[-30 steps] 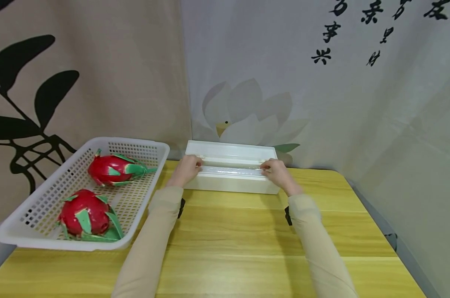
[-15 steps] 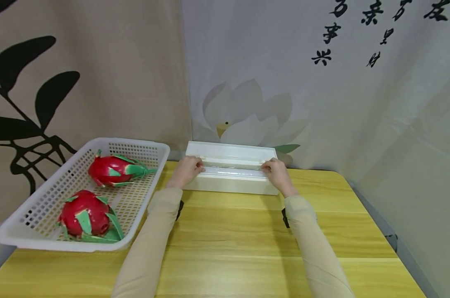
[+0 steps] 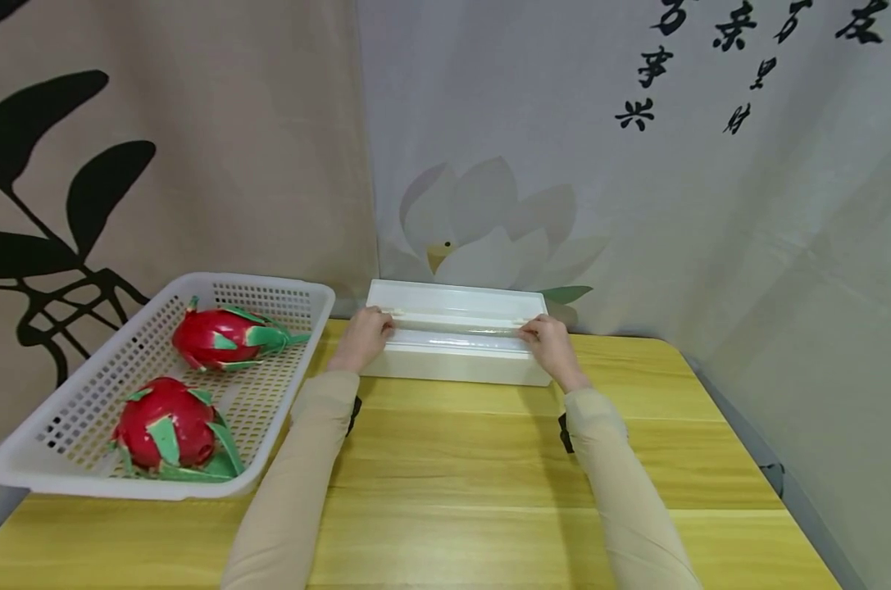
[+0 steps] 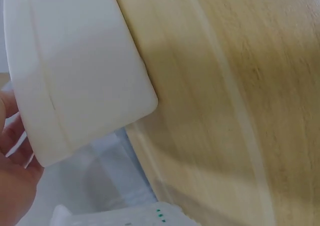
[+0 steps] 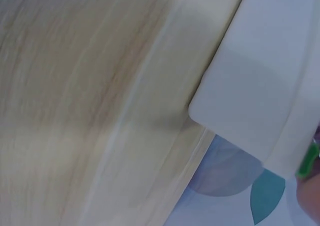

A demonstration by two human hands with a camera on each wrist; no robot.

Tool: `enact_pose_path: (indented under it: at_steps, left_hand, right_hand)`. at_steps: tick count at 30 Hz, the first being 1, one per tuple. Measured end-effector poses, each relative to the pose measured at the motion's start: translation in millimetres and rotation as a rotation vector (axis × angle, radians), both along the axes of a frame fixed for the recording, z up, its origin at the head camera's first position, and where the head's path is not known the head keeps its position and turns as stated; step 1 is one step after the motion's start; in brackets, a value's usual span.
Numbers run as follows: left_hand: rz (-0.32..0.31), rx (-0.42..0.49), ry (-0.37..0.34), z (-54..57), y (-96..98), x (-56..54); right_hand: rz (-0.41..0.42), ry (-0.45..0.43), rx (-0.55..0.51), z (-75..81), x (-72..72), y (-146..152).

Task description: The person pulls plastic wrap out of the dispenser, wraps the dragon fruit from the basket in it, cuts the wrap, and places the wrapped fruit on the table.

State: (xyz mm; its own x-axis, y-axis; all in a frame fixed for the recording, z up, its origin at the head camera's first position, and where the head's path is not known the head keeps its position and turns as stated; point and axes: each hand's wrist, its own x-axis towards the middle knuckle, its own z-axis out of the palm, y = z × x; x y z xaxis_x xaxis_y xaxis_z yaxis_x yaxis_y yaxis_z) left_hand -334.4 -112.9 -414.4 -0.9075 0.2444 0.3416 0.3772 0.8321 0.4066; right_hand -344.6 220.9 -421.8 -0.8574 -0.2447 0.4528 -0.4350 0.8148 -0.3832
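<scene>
A long white box, apparently a cling film dispenser (image 3: pixel 456 365), lies at the back of the table with its lid raised. Clear film (image 3: pixel 456 330) stretches across its top between both hands. At the box's left end my left hand (image 3: pixel 362 340) pinches the film's edge, fingers curled. My right hand (image 3: pixel 552 351) pinches the same edge near the right end. In the left wrist view, fingers of the left hand (image 4: pixel 17 181) show beside the box end. Only a bit of the right hand (image 5: pixel 310 198) shows in its wrist view, next to a small green piece (image 5: pixel 307 161).
To the left, a white plastic basket (image 3: pixel 308 369) holds two red dragon fruits, one at the back (image 3: pixel 209 338) and one in front (image 3: pixel 168 422), both with green leaves. A printed curtain (image 3: pixel 489 98) hangs right behind the wooden table (image 3: pixel 452 475).
The film's edge has risen slightly and moved back over the box. My left hand has shifted a little left and the right forearm slightly inward. Box and basket stay put.
</scene>
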Motion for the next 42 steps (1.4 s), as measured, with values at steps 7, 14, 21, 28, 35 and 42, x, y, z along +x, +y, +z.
enact_pose_path:
  at_steps: [7,14,21,28,35,42]
  left_hand:
    - [-0.007,0.031,0.04,-4.1,-0.5,0.2]
    - [-0.006,0.095,0.063,-7.2,0.4,-0.3]
    - [-0.009,0.243,0.0,-10.2,0.0,-2.1]
    - [-0.024,0.426,-0.035,-8.4,0.0,-2.2]
    - [-0.025,0.463,0.0,-3.1,1.1,-2.8]
    - [-0.01,0.458,0.017,-0.6,2.3,-3.5]
  right_hand:
    - [-0.008,-0.05,-0.128,0.2,0.5,2.1]
    - [-0.021,-0.066,-0.203,2.0,1.6,2.8]
    - [0.002,-0.001,-0.265,3.2,2.2,2.9]
    - [0.013,-0.015,-0.313,5.7,2.3,3.0]
    - [0.016,-0.005,-0.315,10.6,1.7,2.9]
    - [0.013,-0.012,-0.316,15.4,2.7,2.9]
